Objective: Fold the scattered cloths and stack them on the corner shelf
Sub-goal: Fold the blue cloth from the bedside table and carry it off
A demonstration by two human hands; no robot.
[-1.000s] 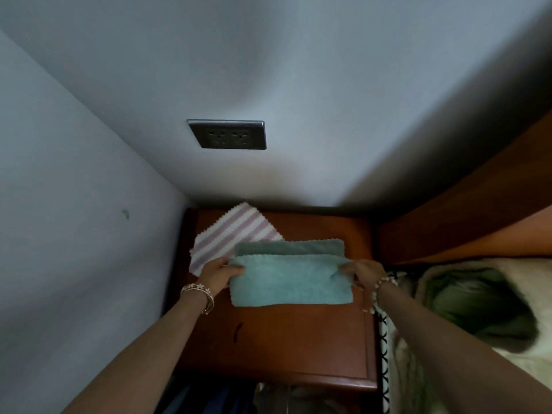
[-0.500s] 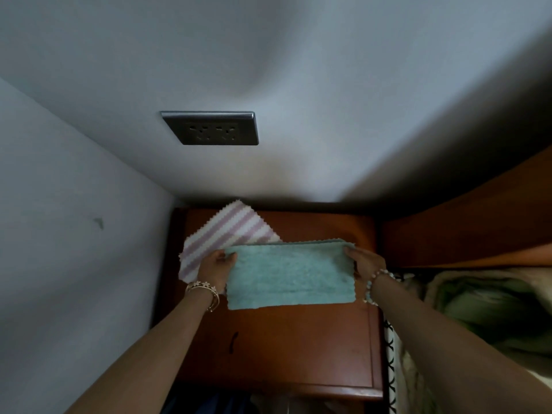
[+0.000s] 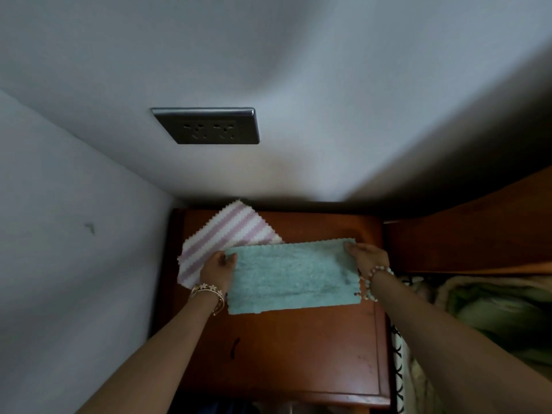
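With fingers curled, the left hand (image 3: 217, 269) pinches the far-left corner and the right hand (image 3: 368, 256) the far-right corner of the teal cloth (image 3: 291, 277), apparently folded, spread on the wooden corner shelf (image 3: 298, 354), overlapping the pink-striped cloth (image 3: 222, 234) lying toward the wall corner.

- Fluffy, matt teal cloth (image 3: 291, 276) is pinched at both ends.
- Left of the grip, waffle-textured pink-striped cloth (image 3: 227, 234) is seen.
- Beneath, glossy reddish wooden shelf (image 3: 298, 354) is shown.
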